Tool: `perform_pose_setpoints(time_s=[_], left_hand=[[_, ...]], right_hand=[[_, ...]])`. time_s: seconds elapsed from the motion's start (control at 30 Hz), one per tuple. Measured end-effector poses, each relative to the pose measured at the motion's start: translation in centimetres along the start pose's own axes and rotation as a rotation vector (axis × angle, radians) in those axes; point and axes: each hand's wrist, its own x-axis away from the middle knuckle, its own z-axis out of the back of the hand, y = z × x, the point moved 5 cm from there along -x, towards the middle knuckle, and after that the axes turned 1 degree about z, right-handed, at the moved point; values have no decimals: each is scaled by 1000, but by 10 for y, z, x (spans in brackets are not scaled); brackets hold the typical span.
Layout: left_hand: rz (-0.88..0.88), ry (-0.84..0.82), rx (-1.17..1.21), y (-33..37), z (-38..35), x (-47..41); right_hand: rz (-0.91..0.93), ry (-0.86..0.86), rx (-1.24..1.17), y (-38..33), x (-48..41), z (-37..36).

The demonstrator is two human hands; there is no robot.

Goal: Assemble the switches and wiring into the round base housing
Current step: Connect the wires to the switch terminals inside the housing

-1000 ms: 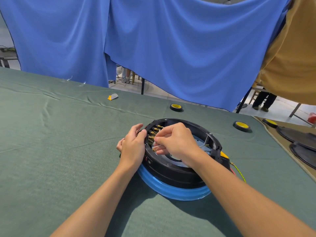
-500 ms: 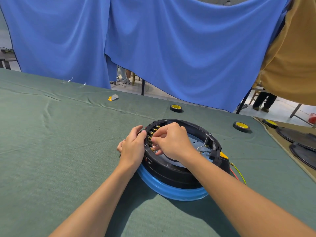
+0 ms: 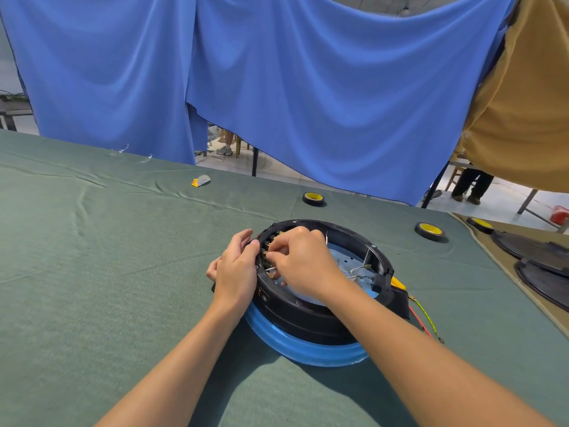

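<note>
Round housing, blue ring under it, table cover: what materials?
Round housing: likely moulded black plastic, semi-gloss, faint highlights. Blue ring: smooth, glossy; plastic or rubber, unclear. Table cover: green woven cloth, matte, creased.

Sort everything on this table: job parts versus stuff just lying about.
Job: round base housing, switch terminals, white wire pinched by right hand, left hand holding the rim, red and green-yellow leads.
Lying about: tape rolls, yellow-grey part, black discs.
</note>
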Motion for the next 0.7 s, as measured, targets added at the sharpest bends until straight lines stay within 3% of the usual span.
perform_pose_setpoints(time_s=[0.17, 0.27, 0.4, 0.53, 0.6, 0.7], left_hand=[[-48, -25, 60, 9, 7, 2], [-141, -44, 36, 24, 13, 8], [-388, 2, -214, 53, 15, 23], [-674, -5, -472, 80, -5, 47], [-776, -77, -593, 90, -22, 55], [-832, -210, -715, 106, -50, 67]], right_hand=[[114, 54, 140, -5, 13, 37], [115, 252, 82, 12, 34, 79], [-69, 476, 74, 73, 74, 124], [-299, 307, 165, 142, 108, 120], [-343, 209, 220, 165, 120, 111], [-368, 202, 222, 178, 123, 105]])
